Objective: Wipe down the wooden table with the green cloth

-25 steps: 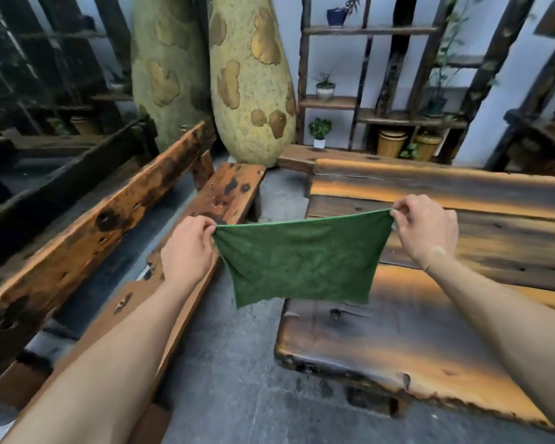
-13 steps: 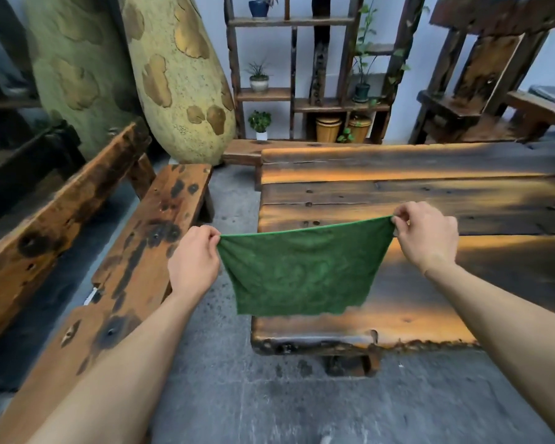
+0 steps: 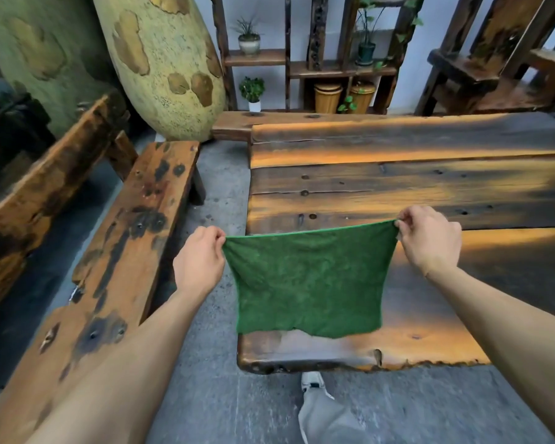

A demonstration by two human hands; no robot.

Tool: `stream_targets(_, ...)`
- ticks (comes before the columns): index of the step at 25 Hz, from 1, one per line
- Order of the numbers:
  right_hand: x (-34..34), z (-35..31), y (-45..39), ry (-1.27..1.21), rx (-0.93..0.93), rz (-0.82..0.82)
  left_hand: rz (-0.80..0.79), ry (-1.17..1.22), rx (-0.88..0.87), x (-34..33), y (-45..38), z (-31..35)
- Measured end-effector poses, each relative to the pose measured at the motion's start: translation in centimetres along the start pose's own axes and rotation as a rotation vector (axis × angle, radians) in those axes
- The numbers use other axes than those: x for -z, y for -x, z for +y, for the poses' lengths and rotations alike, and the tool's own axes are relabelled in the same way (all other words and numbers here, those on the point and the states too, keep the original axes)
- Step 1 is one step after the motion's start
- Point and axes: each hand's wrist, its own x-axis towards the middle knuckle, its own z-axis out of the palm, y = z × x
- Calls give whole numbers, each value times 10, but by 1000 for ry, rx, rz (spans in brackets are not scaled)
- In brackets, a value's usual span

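Observation:
The green cloth (image 3: 308, 280) hangs spread out in the air, stretched flat between both hands. My left hand (image 3: 199, 261) pinches its top left corner and my right hand (image 3: 428, 240) pinches its top right corner. The cloth hangs above the near left corner of the wooden table (image 3: 398, 184), a thick dark plank top with orange streaks. The cloth's lower edge hovers just over the table's front part and hides that patch of wood.
A long wooden bench (image 3: 119, 251) runs along the left, with a grey stone floor gap (image 3: 218, 193) between it and the table. A large spotted gourd-shaped sculpture (image 3: 161, 62) and a plant shelf (image 3: 305, 59) stand behind. My leg and shoe (image 3: 313, 382) show below the table edge.
The view has swung right and closer, so the table now lies square ahead. Both hands keep the cloth stretched, now over the table's near left corner.

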Motion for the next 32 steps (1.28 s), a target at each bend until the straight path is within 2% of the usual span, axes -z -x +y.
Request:
stream_targets(11, -134, 15, -124, -4, -27, -308, -168, -86, 134, -115, -118, -2)
stream_targets(21, -230, 34, -171, 59, -113, -580, -347, -132, 239, -210, -177, -13)
stream_targets(28, -250, 38, -174, 108, -84, -627, -382, -150, 249, -232, -189, -24)
stream_targets(32, -237, 33, -166, 104, -91, -542, -349, -121, 241, -224, -188, -20)
